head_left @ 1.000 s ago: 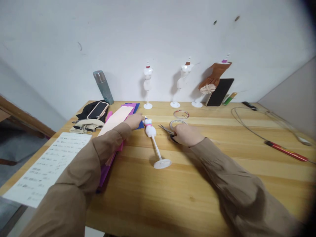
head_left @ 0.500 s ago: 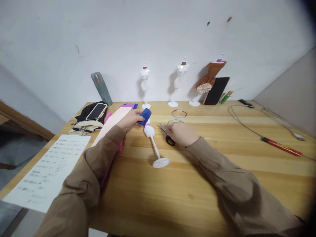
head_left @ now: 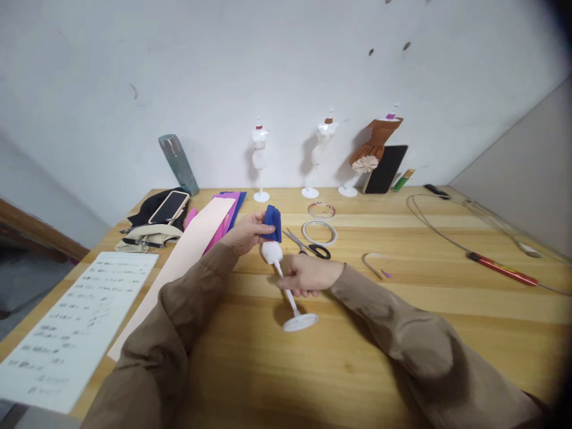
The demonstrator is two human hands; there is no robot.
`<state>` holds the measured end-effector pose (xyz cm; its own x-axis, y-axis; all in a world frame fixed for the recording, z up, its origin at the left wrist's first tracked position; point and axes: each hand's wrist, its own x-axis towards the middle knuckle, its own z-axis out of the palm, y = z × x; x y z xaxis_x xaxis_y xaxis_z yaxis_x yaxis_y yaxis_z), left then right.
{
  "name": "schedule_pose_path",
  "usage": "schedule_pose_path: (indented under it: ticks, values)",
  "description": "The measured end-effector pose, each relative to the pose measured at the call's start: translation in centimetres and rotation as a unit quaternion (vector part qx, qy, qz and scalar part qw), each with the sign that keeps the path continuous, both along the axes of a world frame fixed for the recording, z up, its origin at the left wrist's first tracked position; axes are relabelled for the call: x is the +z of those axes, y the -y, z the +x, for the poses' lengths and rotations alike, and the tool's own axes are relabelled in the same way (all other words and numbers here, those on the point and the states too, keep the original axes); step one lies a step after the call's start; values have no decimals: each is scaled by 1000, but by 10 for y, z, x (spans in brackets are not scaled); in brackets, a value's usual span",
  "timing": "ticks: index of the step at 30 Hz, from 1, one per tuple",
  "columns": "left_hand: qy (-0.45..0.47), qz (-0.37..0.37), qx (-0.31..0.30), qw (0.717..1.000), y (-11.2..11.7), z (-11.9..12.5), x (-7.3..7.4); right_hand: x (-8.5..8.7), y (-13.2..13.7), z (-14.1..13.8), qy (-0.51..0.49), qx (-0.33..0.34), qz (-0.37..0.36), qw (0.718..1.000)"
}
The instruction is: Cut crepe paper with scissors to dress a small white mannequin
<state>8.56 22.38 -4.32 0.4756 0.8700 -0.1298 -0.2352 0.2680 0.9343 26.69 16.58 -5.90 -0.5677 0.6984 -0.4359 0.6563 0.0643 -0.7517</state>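
Note:
Tilted toward me at the table's middle is a small white mannequin [head_left: 271, 252] on a thin stem with a round base. My left hand [head_left: 246, 231] is closed on a folded blue piece of paper or cloth [head_left: 273, 223], held against the mannequin's upper body, which it covers. My right hand [head_left: 308, 274] is closed at the stem below the torso, thumb and finger pinching it. Just beyond that hand lie black-handled scissors [head_left: 320, 250], partly spread. A roll of white tape [head_left: 319, 233] rests beside them.
Three small mannequins stand along the wall, one wearing a brown dress [head_left: 374, 140]. Pink and purple sheets [head_left: 196, 238], a phone [head_left: 170, 207], a flask [head_left: 179, 165] and a written sheet [head_left: 75, 328] are at left. A red tool [head_left: 503, 269] with a cable lies right.
My right hand has left the scissors, which now lie on the table, and has moved to the mannequin's stem. The blue piece has turned more upright over the mannequin's upper body.

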Motion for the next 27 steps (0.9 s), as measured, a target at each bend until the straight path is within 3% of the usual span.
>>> schedule_pose_path:
  ticks: [1, 3, 6, 8, 10, 14, 20, 27]
  values:
    - [3, 4, 5, 1000, 1, 2, -2, 3, -2, 3, -3, -14, 19, 1000]
    - [-4, 9, 20, 1000, 4, 7, -7, 8, -8, 7, -31, -87, 144, 985]
    - [-38, 12, 26, 999, 8, 14, -14, 10, -19, 12, -141, -218, 258, 931]
    - [-49, 20, 7, 999, 10, 16, -17, 8, -25, 15, -224, -258, 247, 907]
    - [-44, 25, -8, 999, 12, 17, -19, 6, -28, 18, -275, -263, 204, 902]
    - [-3, 2, -2, 1000, 11, 16, -19, 4, -29, 23, -305, -293, 137, 896]
    - [30, 3, -57, 998, 16, 16, -18, 9, -29, 24, -325, -289, 137, 890]
    - [-52, 48, 19, 997, 14, 18, -34, 12, -29, 24, -306, -295, 150, 893]
